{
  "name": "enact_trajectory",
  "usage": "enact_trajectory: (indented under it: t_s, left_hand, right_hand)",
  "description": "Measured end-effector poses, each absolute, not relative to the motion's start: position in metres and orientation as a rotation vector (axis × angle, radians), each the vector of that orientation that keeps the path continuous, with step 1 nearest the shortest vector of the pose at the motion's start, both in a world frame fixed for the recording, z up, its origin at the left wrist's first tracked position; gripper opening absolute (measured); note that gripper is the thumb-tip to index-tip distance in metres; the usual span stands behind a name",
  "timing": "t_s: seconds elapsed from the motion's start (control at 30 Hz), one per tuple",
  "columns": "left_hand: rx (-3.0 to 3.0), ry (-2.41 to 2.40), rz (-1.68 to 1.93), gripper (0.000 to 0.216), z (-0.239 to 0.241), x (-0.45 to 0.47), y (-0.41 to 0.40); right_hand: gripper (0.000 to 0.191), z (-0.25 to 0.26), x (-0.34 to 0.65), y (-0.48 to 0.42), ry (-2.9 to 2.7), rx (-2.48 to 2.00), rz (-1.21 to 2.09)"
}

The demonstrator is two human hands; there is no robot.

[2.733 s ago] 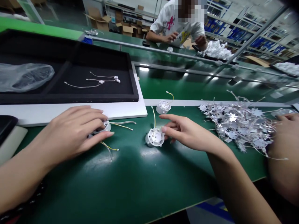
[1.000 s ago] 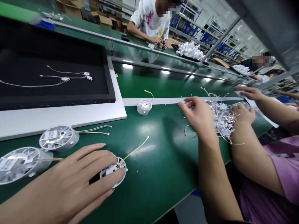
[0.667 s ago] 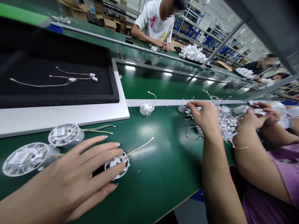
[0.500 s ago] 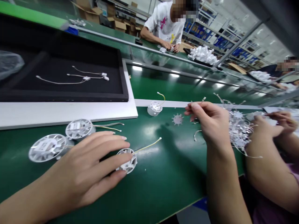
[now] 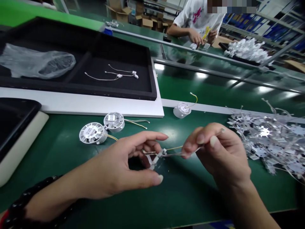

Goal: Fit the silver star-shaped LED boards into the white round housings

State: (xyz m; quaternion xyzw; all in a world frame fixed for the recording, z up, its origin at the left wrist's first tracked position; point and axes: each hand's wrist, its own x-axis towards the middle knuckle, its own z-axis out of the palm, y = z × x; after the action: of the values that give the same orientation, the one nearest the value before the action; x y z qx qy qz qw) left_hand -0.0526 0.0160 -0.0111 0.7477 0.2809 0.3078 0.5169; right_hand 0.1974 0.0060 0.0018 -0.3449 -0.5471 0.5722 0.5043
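I judge that I'm handling the wires (image 5: 175, 154) at the small white part (image 5: 155, 160), which is inside the curl of my left hand (image 5: 119, 168), over the green surface (image 5: 124, 210). From here, those fingers stand wide around it; whether they grip it, I cannot tell. My right hand (image 5: 225, 159) has its fingers narrow, pinching the wires. The next move probably calls for a steady left side and gentle tension.

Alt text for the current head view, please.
Over a green table, the right hand pinches thin wires running toward a small pale part that the left hand curls around. Three round white cases stand beyond the hands; a tangled heap of silver pieces lies at the right.
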Motion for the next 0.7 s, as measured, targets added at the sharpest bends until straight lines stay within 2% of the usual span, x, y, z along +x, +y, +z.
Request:
enact_trajectory:
  t_s: [0.1, 0.27, 0.3, 0.43, 0.7]
  left_hand:
    - [1.999, 0.822, 0.852, 0.044, -0.016, -0.053, 0.018]
    - [2.502, 0.809, 1.113, 0.043, -0.024, -0.052, 0.019]
    - [2.579, 0.797, 1.129, 0.043, -0.024, -0.051, 0.019]
    - [2.708, 0.724, 1.085, 0.041, -0.021, -0.050, 0.020]
    - [2.513, 0.665, 1.115, 0.053, -0.028, -0.049, 0.016]
  right_hand:
    - [0.011, 0.003, 0.203, 0.011, -1.332, -0.867, 1.364]
    - [0.059, 0.004, 0.202, 0.016, -1.458, -0.969, 1.569]
    - [0.059, 0.004, 0.199, 0.016, -1.484, -1.029, 1.577]
    - [0.036, 0.004, 0.188, 0.012, -1.528, -1.253, 1.571]
    - [0.034, 0.004, 0.183, 0.006, -1.322, -1.042, 1.804]
